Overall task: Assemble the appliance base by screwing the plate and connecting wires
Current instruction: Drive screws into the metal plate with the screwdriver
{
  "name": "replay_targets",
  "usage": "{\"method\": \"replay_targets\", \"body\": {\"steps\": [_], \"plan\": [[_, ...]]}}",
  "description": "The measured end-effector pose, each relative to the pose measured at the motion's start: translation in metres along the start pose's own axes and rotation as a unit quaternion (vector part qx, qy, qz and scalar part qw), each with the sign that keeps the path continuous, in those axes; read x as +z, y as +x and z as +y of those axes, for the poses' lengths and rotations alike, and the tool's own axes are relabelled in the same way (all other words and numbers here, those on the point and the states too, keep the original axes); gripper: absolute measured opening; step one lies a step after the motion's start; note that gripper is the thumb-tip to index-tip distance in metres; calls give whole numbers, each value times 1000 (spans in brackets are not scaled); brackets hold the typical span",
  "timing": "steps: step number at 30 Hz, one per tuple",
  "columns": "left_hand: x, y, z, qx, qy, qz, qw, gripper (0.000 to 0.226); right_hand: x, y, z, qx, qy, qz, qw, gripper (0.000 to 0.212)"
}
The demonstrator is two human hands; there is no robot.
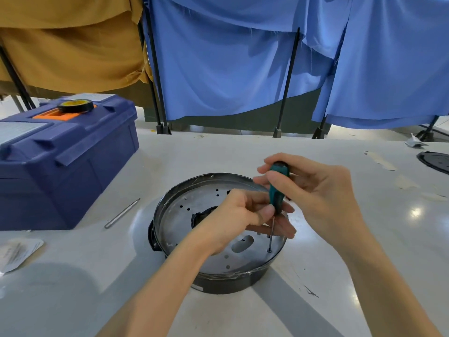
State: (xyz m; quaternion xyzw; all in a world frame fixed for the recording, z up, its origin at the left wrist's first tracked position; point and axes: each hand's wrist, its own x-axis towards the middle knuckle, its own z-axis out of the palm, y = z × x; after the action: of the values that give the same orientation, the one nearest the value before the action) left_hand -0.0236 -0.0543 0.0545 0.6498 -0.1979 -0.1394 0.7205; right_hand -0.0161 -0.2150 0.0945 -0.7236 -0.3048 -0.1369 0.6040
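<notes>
- The screwdriver stands nearly upright over the appliance base. Its long axis runs top to bottom, with the teal handle up and leaning slightly right and the thin shaft pointing down.
- The tip meets a screw in a hole near the near-right rim of the plate.
- The right hand grips the top of the handle, its fingers curled round the black cap end.
- The left hand pinches the handle's lower end where the shaft begins, thumb and fingers closed on it, with the wrist over the plate.
- The round metal plate, pierced with small holes and an oval slot, lies flat inside the dark base, which sits on the white table in front of the person.
- A white label on the base's near wall is too small to read.
- A blue toolbox stands at left with a roll of tape on its lid; its white labels are unreadable.
- A metal rod lies between the toolbox and the base.
- A printed packet lies at the left edge, its text blurred.
- A black disc sits at the far right.
- Blue cloth and ochre cloth hang behind the table.
</notes>
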Motion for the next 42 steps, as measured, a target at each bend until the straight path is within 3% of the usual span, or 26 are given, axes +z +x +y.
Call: {"method": "replay_targets", "body": {"steps": [3,5,7,9,11,13,15,17,19,21,23,25,27,29,31,34,36,38,40,42], "plan": [[7,3,1,-1,6,10,1000,16,16,-4,8,-14,-114,157,981,19],[12,6,1,-11,25,14,1000,17,32,-7,13,-49,-232,274,932,17],[11,9,2,-22,29,14,999,21,40,-7,13,-79,-284,326,898,19],[7,8,2,-15,33,8,999,24,30,-3,11,-64,-243,265,931,20],[4,5,3,-8,27,-11,1000,23,12,2,5,7,-111,129,985,26],[4,1,2,-9,17,-32,999,21,0,3,3,28,7,-1,1000,36],[3,0,1,-15,14,-39,999,20,0,0,3,3,47,-46,998,33],[1,0,-1,-16,9,-26,999,17,8,-5,5,-27,27,8,999,21],[1,0,-1,-6,6,-2,1000,15,19,-9,6,-39,-14,112,993,9],[2,2,-2,-2,21,28,999,18,32,-11,7,-27,-48,205,977,15],[2,3,-3,-7,32,41,999,17,41,-11,7,-7,-73,236,969,21],[-1,1,-3,-2,35,41,999,17,37,-8,7,15,-57,165,984,27],[-3,-1,-2,5,46,26,999,22,23,-3,4,36,40,35,998,40],[-3,-1,-2,3,49,10,999,26,11,1,2,10,73,-37,997,38],[-1,0,-2,-3,41,4,999,25,8,0,3,-22,30,-10,999,24],[3,0,-2,1,23,1,1000,13,18,-4,8,-42,-43,129,990,8],[7,2,-1,4,29,1,1000,13,27,-7,11,-67,-136,239,959,16],[7,2,-1,3,36,-5,999,17,30,-8,9,-88,-239,286,924,27],[5,0,-1,4,34,-12,999,20,20,-6,3,-51,-172,201,963,32],[2,-2,-1,-1,36,-19,999,24,8,-3,-3,1,-27,47,999,25]]}}
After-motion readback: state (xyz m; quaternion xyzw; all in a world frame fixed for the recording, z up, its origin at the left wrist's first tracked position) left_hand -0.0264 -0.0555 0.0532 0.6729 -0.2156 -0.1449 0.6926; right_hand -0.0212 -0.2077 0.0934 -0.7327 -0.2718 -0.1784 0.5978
